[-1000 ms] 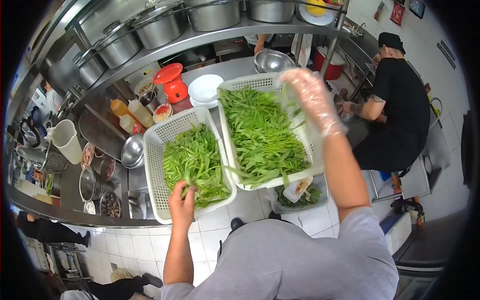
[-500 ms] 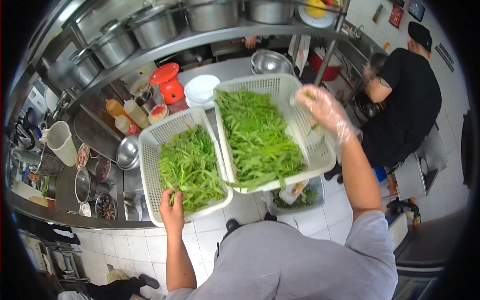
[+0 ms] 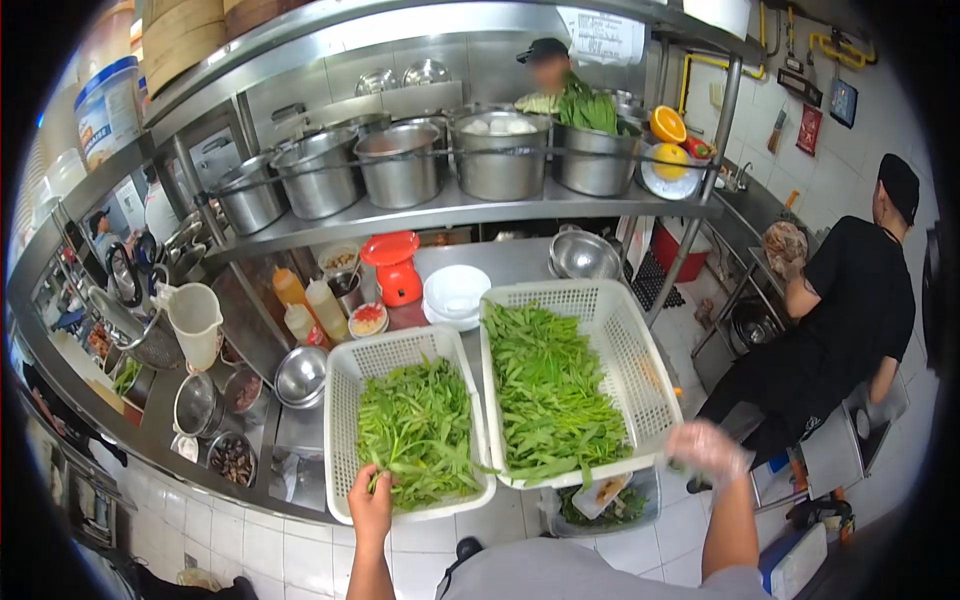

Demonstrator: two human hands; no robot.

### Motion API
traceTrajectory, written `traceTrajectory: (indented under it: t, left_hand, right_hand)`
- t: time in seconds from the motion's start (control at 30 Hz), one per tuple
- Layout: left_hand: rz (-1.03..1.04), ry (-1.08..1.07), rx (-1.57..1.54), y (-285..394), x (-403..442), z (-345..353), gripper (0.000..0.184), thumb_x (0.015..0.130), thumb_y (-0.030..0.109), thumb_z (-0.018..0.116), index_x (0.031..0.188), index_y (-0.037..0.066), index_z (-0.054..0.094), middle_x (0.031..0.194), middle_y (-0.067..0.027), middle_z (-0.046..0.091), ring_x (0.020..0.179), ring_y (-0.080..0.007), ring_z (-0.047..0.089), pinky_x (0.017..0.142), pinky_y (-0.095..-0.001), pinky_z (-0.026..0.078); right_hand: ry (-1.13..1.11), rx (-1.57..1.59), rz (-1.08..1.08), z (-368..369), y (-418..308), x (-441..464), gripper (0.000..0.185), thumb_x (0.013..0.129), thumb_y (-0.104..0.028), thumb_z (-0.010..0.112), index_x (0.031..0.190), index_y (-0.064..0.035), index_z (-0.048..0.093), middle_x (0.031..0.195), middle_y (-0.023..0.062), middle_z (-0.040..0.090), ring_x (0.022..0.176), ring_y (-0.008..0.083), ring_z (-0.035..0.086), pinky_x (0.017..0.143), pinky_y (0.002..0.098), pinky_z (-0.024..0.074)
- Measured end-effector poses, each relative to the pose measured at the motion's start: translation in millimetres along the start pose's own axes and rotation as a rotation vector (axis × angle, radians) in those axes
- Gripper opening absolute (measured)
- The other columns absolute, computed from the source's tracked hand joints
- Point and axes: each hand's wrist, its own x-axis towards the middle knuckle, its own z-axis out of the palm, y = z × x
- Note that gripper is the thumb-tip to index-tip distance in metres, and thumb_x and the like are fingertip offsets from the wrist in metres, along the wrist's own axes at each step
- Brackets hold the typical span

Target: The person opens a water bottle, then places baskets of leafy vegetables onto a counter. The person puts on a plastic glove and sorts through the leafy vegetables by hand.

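Two white perforated baskets of leafy greens stand side by side. My bare left hand (image 3: 371,502) is at the near left corner of the left basket (image 3: 343,420), its fingers and thumb pinched round a green stem. Leaves (image 3: 415,425) fill most of that basket. The right basket (image 3: 655,372) has greens (image 3: 550,400) on its left side, and its right side shows bare mesh. My right hand (image 3: 708,450), in a clear plastic glove, is just off that basket's near right corner, fingers curled and blurred. A bit of green shows at its fingertips.
Below the right basket is a clear tub (image 3: 648,505) with greens and a small tray. White bowls (image 3: 457,292), a red scale (image 3: 397,280), sauce bottles (image 3: 326,308) and metal bowls (image 3: 301,376) lie behind. Pots (image 3: 400,165) line the shelf. A person in black (image 3: 850,300) stands at right.
The view has tilted up, showing more of the shelf and a person behind it. My right hand has moved from above the right basket to outside its near right corner. My left hand keeps its place.
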Motion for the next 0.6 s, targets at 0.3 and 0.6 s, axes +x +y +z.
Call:
traceTrajectory:
  t: [0.3,0.6]
  left_hand:
    - [-0.039,-0.062,-0.212,7.1,27.1,27.0,0.007,0.087,0.011,0.056,0.092,0.006,0.056,0.070,-0.0017,0.061,0.052,-0.0029,0.044,0.045,-0.0185,0.032]
    - [-0.064,-0.231,-0.332,35.3,43.4,77.5,0.020,0.084,0.013,0.062,0.101,0.004,0.056,0.074,-0.0023,0.062,0.054,-0.0043,0.045,0.047,-0.0186,0.033]
  right_hand:
    - [0.345,0.970,0.257,167.1,33.1,9.9,0.030,0.093,-0.040,0.049,0.087,-0.0103,0.053,0.053,-0.0075,0.032,0.043,0.0059,0.027,0.041,0.0217,0.0245]
    - [0.502,0.924,0.136,159.9,32.2,11.9,0.017,0.090,-0.024,0.055,0.080,-0.0106,0.050,0.056,-0.0049,0.039,0.044,0.0066,0.033,0.040,0.0224,0.0256]
